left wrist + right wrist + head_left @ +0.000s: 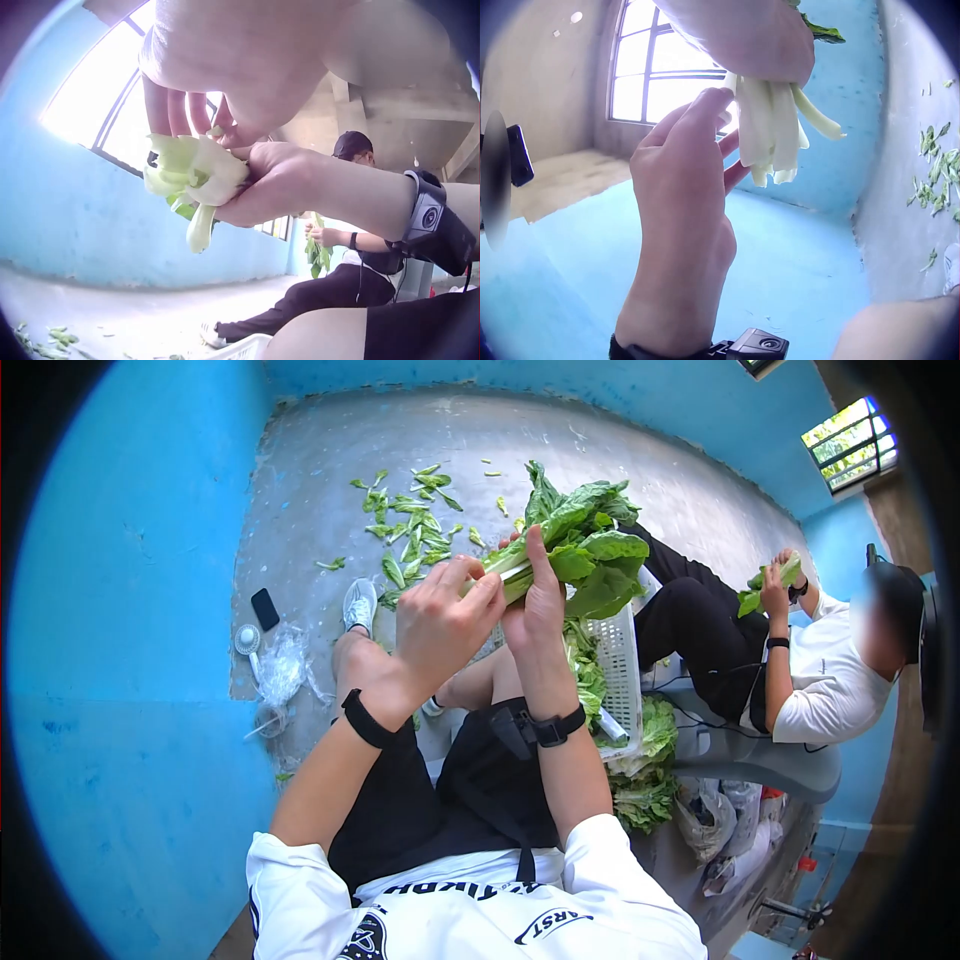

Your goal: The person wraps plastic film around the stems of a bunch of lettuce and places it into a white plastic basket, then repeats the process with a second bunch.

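The bunch of leafy greens (590, 520) is held up near the upper centre of the head view, its long axis slanting from pale stems at lower left to broad leaves at upper right. The right hand (538, 600) grips it around the stalks, while the left hand (440, 615) pinches at the stem end. Beyond, loose leaves (432, 540) lie on the floor (330, 470) at upper left of centre, a white basket (628, 690) stands right of centre, and another person (830, 670) holds greens (750, 603) at far right.

Greens (590, 510) are in the hands (450, 610), with a basket (624, 685) to the right, loose leaves (432, 540) on the floor (310, 480) ahead, a phone (265, 609) left.
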Demonstrator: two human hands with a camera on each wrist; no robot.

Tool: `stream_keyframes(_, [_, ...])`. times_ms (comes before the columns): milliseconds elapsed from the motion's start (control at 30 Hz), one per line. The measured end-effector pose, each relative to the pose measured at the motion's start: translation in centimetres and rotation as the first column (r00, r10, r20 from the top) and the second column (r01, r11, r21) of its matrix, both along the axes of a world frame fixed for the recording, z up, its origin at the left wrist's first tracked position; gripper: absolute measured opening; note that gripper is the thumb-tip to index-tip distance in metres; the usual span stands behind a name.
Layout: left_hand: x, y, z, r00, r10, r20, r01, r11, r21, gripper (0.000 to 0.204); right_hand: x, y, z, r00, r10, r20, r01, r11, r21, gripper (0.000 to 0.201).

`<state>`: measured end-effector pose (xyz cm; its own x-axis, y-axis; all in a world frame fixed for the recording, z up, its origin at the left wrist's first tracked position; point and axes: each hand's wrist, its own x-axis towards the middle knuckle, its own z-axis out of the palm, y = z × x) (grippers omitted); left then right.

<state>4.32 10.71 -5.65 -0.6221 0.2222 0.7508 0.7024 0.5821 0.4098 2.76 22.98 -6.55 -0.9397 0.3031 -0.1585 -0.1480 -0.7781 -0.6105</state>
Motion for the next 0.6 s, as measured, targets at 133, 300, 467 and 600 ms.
stream_keyframes(133, [0.0, 0.2, -0.2, 1.000, 0.002, 0.018, -0.002, 1.000, 0.002, 0.012, 0.3, 0.2, -0.2, 1.000, 0.021, 0.003, -0.021, 0.999, 0.046, 0.026])
stream_keyframes(300, [0.0, 0.4, -0.1, 0.998, -0.020, 0.055, 0.022, 0.999, -0.031, 0.012, 0.5, 0.3, -0.1, 1.000, 0.002, 0.015, -0.004, 0.995, 0.098, 0.025])
stream_keyframes(467, [0.5, 0.3, 0.5, 0.991, -0.042, 0.126, 0.046, 0.998, -0.033, 0.011, 0.7, 1.1, -0.3, 0.993, 0.104, 0.050, -0.106, 0.993, 0.043, 0.024])
stream_keyframes(600, [1.1, 0.0, 0.6, 0.988, -0.040, 0.147, 0.046, 0.998, -0.033, 0.012, 0.5, 1.3, -1.0, 0.986, 0.161, 0.038, -0.161, 0.987, -0.009, 0.023])
